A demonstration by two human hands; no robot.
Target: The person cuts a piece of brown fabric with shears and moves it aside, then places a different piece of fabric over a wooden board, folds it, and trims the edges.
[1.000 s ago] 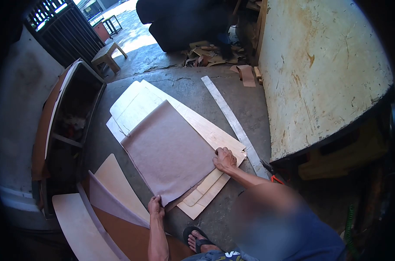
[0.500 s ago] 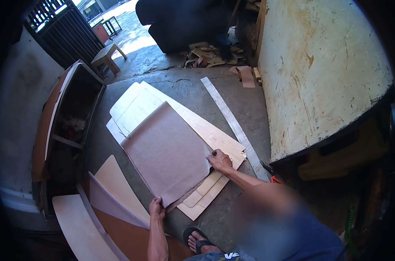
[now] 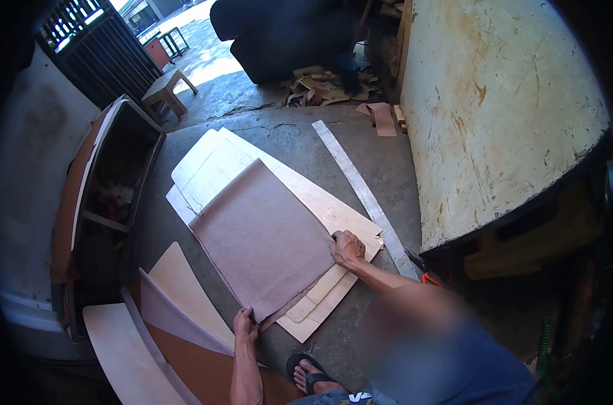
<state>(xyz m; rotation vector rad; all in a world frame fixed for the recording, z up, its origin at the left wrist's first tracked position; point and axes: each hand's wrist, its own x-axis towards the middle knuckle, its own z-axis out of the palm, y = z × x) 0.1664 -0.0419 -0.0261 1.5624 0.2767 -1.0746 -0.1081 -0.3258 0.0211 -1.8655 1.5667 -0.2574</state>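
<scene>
A mauve sheet of material (image 3: 266, 236) lies over pale wooden boards (image 3: 218, 158) on the floor. My left hand (image 3: 245, 325) is closed on the sheet's near left corner, thumb on top. At the sheet's right edge, my right hand (image 3: 347, 248) has its fingers curled and closed on the material. Under the sheet's near edge, a smaller rounded board (image 3: 316, 297) shows on top of a larger one. The far edge of the sheet curls upward.
A long metal strip (image 3: 350, 165) lies right of the boards, near orange-handled scissors (image 3: 428, 278). Curved panels (image 3: 127, 337) and an open-framed piece (image 3: 114, 175) stand left. A worn white tabletop (image 3: 502, 115) is right. Scraps (image 3: 326, 88) lie at the back.
My right hand has shifted slightly right, and the sheet's near right corner, curled up before, now lies flatter. My left hand has stayed at its corner.
</scene>
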